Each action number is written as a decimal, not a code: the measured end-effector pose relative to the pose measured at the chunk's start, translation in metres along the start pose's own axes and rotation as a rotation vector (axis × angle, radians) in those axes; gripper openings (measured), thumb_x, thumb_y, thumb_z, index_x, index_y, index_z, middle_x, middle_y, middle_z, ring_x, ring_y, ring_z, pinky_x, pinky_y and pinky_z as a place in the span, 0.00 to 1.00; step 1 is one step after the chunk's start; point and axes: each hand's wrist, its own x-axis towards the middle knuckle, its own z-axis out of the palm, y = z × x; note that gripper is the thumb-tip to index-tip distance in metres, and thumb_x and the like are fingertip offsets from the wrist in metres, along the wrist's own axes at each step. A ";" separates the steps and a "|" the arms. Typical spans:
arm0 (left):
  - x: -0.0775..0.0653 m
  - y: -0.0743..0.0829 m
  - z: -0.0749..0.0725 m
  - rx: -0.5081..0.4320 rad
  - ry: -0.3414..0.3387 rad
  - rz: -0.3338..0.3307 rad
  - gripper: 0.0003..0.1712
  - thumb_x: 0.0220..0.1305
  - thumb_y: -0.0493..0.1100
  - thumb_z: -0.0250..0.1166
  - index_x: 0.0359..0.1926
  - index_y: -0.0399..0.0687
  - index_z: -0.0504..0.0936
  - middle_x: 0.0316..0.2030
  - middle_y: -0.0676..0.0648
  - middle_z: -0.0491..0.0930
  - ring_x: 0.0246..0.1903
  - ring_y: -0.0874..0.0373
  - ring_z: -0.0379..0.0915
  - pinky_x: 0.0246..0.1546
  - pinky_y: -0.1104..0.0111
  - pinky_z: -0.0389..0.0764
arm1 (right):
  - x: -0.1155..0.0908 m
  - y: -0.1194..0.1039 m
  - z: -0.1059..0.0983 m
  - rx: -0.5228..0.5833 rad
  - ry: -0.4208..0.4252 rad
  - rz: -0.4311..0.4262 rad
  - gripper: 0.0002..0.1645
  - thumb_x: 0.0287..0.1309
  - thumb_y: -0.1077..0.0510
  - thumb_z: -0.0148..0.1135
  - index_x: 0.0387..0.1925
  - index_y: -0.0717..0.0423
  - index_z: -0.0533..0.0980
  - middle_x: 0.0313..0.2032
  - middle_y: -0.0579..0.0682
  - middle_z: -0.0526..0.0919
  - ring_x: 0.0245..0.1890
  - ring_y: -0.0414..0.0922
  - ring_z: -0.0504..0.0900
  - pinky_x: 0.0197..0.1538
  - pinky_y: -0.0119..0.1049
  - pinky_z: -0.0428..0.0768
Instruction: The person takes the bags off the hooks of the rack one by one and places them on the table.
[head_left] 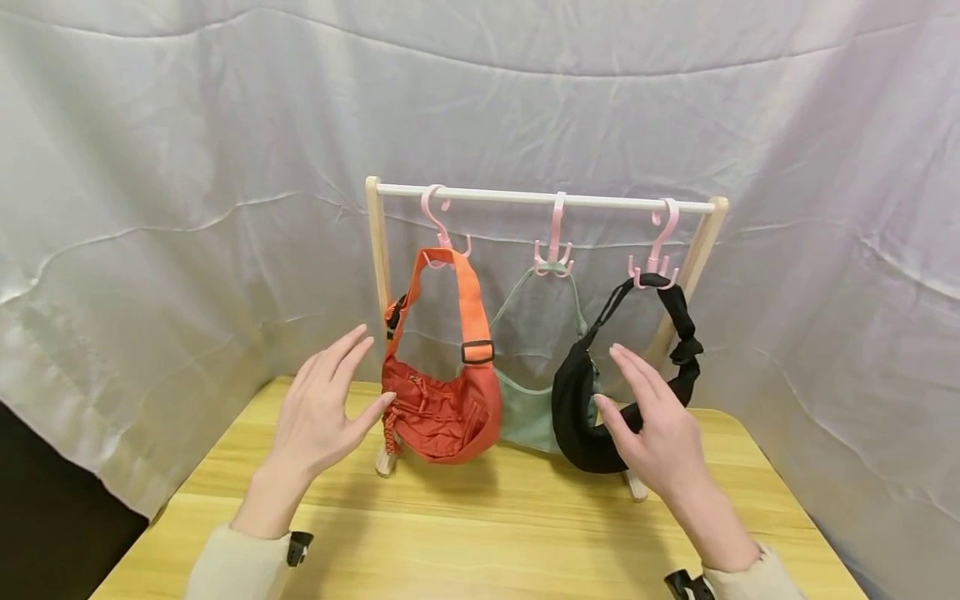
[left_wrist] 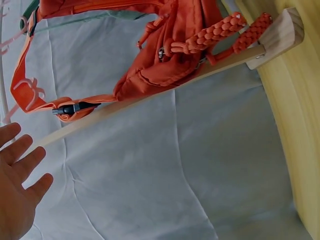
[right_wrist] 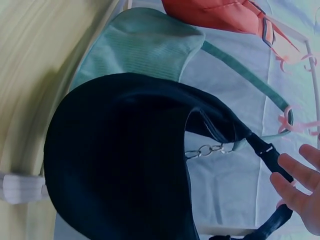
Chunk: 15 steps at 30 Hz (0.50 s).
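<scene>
Three bags hang from pink hooks on a small rack. At the left is a red bag (head_left: 442, 417) with an orange strap, a black buckle and a braided cord pull. A green bag (head_left: 528, 412) hangs in the middle, partly hidden behind its neighbours. The black bag (head_left: 577, 417) at the right has a knotted strap, and a chain shows in the right wrist view. My left hand (head_left: 318, 408) is held up beside the red bag, fingers straight and nothing in it. In front of the black bag my right hand (head_left: 660, 425) is raised with extended fingers, holding nothing.
The rack's white rail (head_left: 510, 197) runs between two wooden side posts standing on a wood-grain table (head_left: 450, 542). Three pink hooks (head_left: 555, 242) hang along the rail. A grey curtain (head_left: 225, 167) surrounds the back and sides.
</scene>
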 end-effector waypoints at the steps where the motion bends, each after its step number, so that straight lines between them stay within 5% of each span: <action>1: 0.002 0.000 0.001 0.001 0.000 0.004 0.46 0.74 0.72 0.51 0.72 0.40 0.73 0.72 0.40 0.72 0.66 0.42 0.71 0.67 0.50 0.69 | 0.001 -0.001 0.002 0.006 0.002 0.001 0.39 0.75 0.32 0.50 0.69 0.57 0.76 0.66 0.52 0.80 0.59 0.53 0.83 0.38 0.48 0.79; 15: 0.025 0.001 0.006 -0.016 0.086 0.078 0.42 0.73 0.68 0.55 0.71 0.39 0.74 0.70 0.40 0.73 0.63 0.41 0.74 0.63 0.49 0.72 | 0.017 -0.011 0.025 0.077 0.004 0.026 0.37 0.76 0.34 0.51 0.70 0.55 0.75 0.67 0.51 0.79 0.61 0.52 0.82 0.47 0.52 0.82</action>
